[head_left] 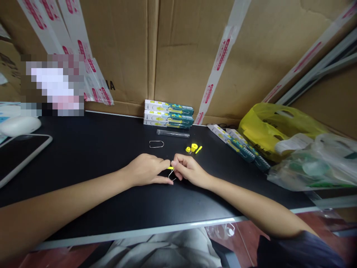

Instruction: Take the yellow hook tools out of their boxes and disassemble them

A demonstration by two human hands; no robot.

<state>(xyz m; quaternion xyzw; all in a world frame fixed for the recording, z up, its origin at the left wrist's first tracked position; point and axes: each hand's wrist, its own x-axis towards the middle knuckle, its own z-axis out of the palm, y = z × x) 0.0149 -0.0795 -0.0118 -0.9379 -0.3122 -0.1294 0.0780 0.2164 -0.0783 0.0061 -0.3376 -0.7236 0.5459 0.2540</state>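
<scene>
A bent metal hook [169,176] lay between the hands, just over the black tabletop [111,208], a small yellow piece [170,168] beside its upper end. The right hand [191,171] was pinched closed on the hook's upper end. The left hand [147,169] was curled at the yellow piece, thumb apart from forefinger; whether it gripped could not be told. Beyond were a U-shaped wire [156,141], yellow parts [194,147] and stacked boxes [168,114].
</scene>
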